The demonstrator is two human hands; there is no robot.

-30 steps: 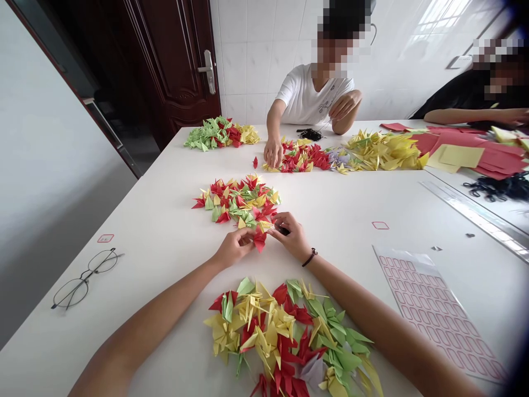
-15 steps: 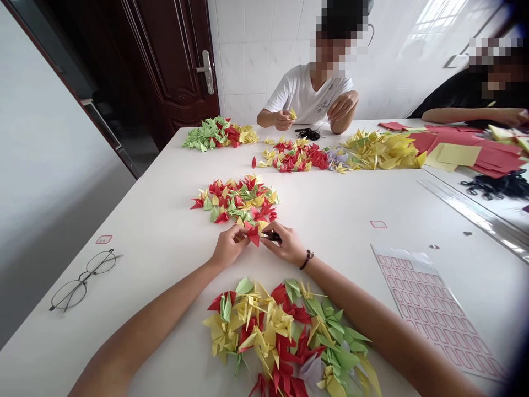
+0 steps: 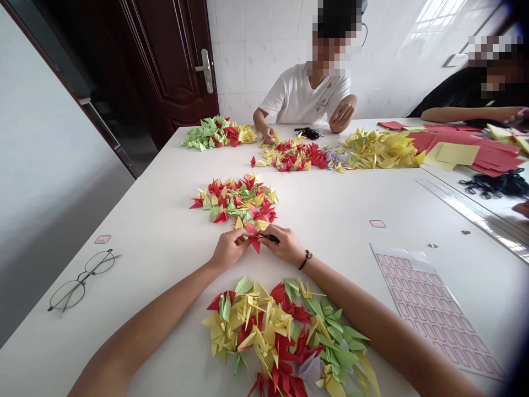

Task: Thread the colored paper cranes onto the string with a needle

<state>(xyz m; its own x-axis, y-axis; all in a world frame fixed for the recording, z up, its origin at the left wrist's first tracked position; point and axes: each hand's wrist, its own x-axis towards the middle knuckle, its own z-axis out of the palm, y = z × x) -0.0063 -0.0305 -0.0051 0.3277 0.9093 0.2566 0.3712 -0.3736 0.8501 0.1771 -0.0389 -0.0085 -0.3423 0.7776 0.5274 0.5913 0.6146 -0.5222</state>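
A red folded paper crane (image 3: pixel 254 242) is held between my two hands over the white table. My left hand (image 3: pixel 230 248) pinches its left side with thumb and fingers. My right hand (image 3: pixel 286 243) is closed around a small black object (image 3: pixel 270 238), whose kind I cannot make out, and its fingertips meet the crane's right side. Just beyond my hands lies a pile of red, yellow and green paper cranes (image 3: pixel 237 199). A larger heap of folded cranes (image 3: pixel 268 325) spreads between my forearms, nearer to me.
Eyeglasses (image 3: pixel 80 281) lie at the left, a sheet of red-outlined labels (image 3: pixel 433 314) at the right. Across the table a person in a white shirt (image 3: pixel 308 91) sits behind more crane piles (image 3: pixel 300 156). Red paper sheets (image 3: pixel 450 146) and black cords (image 3: pixel 498 183) are at the far right.
The red crane has turned in my fingers, a point now hanging lower. My hands have barely moved. The person opposite has lowered a hand to the pile of cranes.
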